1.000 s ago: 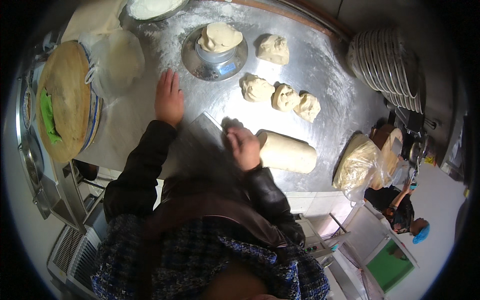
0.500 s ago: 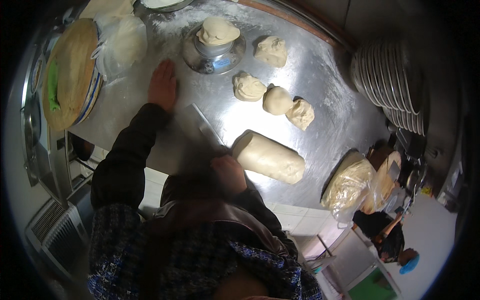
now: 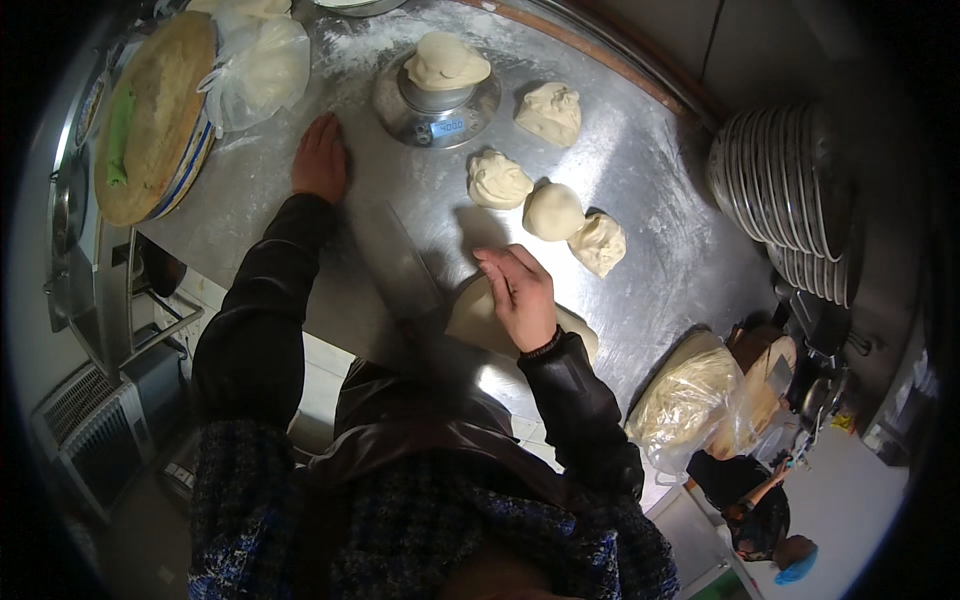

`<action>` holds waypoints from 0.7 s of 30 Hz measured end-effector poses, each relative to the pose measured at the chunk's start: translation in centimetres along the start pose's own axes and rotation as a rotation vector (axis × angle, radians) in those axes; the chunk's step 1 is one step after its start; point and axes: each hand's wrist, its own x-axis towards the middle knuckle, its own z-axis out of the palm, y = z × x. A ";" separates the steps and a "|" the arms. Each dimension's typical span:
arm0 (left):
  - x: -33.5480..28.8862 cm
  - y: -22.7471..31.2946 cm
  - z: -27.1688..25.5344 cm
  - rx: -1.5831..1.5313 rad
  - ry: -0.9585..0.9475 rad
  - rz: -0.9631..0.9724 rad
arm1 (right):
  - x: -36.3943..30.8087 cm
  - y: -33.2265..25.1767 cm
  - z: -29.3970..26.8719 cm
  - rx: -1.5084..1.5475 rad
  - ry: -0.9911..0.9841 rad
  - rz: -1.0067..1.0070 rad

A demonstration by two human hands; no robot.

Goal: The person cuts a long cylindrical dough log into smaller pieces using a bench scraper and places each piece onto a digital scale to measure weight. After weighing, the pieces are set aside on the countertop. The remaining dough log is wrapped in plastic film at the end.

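Observation:
My left hand [image 3: 320,158] lies flat on the steel table, fingers stretched out, left of the digital scale [image 3: 437,122]. A lump of dough [image 3: 445,62] sits on the scale's pan. My right hand [image 3: 522,298] is over the thick dough log [image 3: 480,322], partly hiding it. Its fingers are loosely bent, with the thumb apart from them and nothing visible between. A wide-bladed knife [image 3: 392,252] rests on the table between my arms, its handle end in shadow. Beyond the right hand are a rough dough piece [image 3: 499,180], a smooth dough ball [image 3: 553,212] and another piece [image 3: 598,244].
One more dough lump [image 3: 549,114] lies right of the scale. Stacked metal plates [image 3: 775,185] stand at the right, with a plastic-wrapped bag [image 3: 690,395] nearer. At left are a round wooden board [image 3: 155,125] and a plastic bag [image 3: 262,75]. A co-worker [image 3: 757,510] is at lower right.
My right hand has left the knife's handle end and moved up and right over the dough log. The knife stays on the table, and my left hand remains flat.

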 end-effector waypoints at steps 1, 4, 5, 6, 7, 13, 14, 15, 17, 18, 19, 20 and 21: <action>0.0 0.0 0.0 -0.005 0.012 0.002 | 0.6 -0.3 0.1 -0.014 -0.008 -0.027; 0.1 0.0 0.0 -0.010 0.011 -0.029 | 1.7 -1.0 1.0 0.010 0.000 -0.027; 0.1 0.0 0.1 -0.013 0.006 -0.042 | 1.9 -1.1 1.3 0.021 0.020 -0.013; 0.2 0.0 0.1 -0.017 0.010 -0.038 | 2.2 -1.3 1.6 0.022 0.022 -0.019; 0.2 0.0 0.2 -0.021 0.013 -0.034 | 2.5 -1.4 2.0 0.018 0.032 -0.026; 0.3 0.0 0.1 -0.046 -0.001 -0.026 | 8.8 -2.5 2.0 0.066 0.173 0.086; 0.3 0.0 0.0 -0.054 -0.005 -0.027 | 10.7 -2.7 1.9 0.003 0.220 0.054; 0.3 0.1 -0.2 -0.064 0.004 -0.010 | 13.0 -2.9 1.7 -0.091 0.250 -0.016; 0.4 0.3 -0.5 -0.094 0.024 0.022 | 18.0 -3.2 1.5 -0.204 0.214 -0.118; 0.4 0.3 -0.6 -0.089 0.015 0.029 | 20.6 -3.4 2.1 -0.348 0.230 -0.209; 0.5 0.4 -0.8 -0.092 0.009 0.032 | 22.8 -3.6 3.0 -0.459 0.133 -0.108; 0.5 0.5 -1.0 -0.093 0.004 0.036 | 25.1 -3.8 4.0 -0.580 -0.027 0.064; 0.6 0.5 -1.2 -0.096 -0.018 0.031 | 25.8 -4.1 5.3 -0.708 -0.108 0.106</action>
